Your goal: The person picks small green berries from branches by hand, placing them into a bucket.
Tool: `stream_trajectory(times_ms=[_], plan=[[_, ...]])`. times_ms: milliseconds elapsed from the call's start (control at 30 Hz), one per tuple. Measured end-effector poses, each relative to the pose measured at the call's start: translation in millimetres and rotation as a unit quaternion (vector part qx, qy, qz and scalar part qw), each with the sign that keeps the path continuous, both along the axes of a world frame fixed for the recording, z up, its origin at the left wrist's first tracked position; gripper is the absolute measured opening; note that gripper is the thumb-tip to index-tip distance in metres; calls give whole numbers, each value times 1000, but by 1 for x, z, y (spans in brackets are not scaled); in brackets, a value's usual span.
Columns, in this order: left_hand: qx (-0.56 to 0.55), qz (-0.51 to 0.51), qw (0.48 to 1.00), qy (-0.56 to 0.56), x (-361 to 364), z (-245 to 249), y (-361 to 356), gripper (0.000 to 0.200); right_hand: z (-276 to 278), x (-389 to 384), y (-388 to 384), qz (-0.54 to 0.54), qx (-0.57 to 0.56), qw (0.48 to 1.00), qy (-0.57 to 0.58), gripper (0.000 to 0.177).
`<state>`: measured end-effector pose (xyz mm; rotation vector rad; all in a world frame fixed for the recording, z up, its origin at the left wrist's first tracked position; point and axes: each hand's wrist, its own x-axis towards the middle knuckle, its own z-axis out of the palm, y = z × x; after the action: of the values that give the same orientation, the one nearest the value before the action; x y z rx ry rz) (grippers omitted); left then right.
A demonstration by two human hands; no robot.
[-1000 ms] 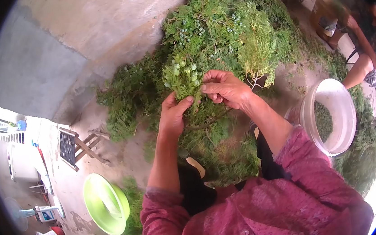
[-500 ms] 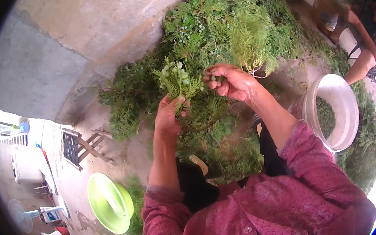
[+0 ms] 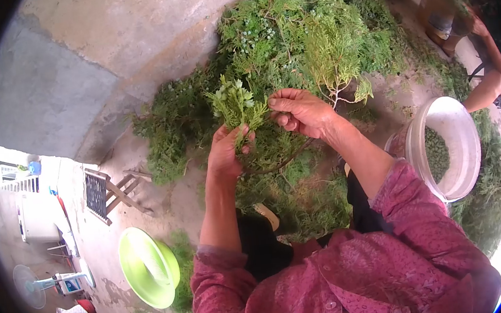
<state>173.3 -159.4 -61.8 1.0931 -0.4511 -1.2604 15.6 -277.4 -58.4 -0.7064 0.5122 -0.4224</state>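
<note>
My left hand is closed around the stems of a leafy evergreen sprig, with pale green cones clustered near its top. At the sprig's right edge, my right hand has its thumb and index finger pinched together and its other fingers curled in. Small green cones showed in these fingers a moment earlier; now the fingers mostly hide them. Beneath both hands, a curved brown branch runs through the greenery. A large heap of cut evergreen branches lies beyond the hands.
At right stands a white bucket with small green cones inside. A lime-green basin and a folding stool are at left, with a fan behind. Another person's leg and arm show at far right.
My right hand has turned slightly and its fingertips have closed at the sprig's right edge. The green cones seen in its fingers are now mostly hidden. My left hand keeps its hold.
</note>
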Motion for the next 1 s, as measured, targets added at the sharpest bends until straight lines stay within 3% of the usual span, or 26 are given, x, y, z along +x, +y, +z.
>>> stream_trajectory(times_ms=[133,200,300,333,367,400,433,500,567,700,1000], plan=[[-9,-7,1000,-26,-9,5,-3,8,-10,5,-1,-32,-47,998,3,7],[30,16,998,-55,-18,7,-7,8,-12,11,3,-100,-304,930,180,2],[24,26,998,-45,-13,6,1,7,-12,0,-25,-142,-323,895,271,4],[24,25,998,-46,-13,7,3,7,-14,-3,-26,-143,-324,895,271,4],[21,48,998,-18,-13,9,5,8,-11,-5,-25,-123,-181,963,156,5],[19,70,997,10,-13,10,7,8,-7,-6,-22,-97,-30,994,35,7],[19,72,997,10,-9,9,8,8,-3,-6,-16,-79,0,997,0,8],[-15,-6,1000,-1,2,8,9,9,1,-1,-7,-31,20,999,-32,9],[-23,-1,1000,7,-1,11,9,11,3,1,-6,56,22,997,-54,14],[-52,-35,998,19,5,6,9,14,3,4,3,127,-14,991,-38,25],[-48,-6,999,10,-3,13,6,14,-5,10,5,102,-36,994,-5,16]])
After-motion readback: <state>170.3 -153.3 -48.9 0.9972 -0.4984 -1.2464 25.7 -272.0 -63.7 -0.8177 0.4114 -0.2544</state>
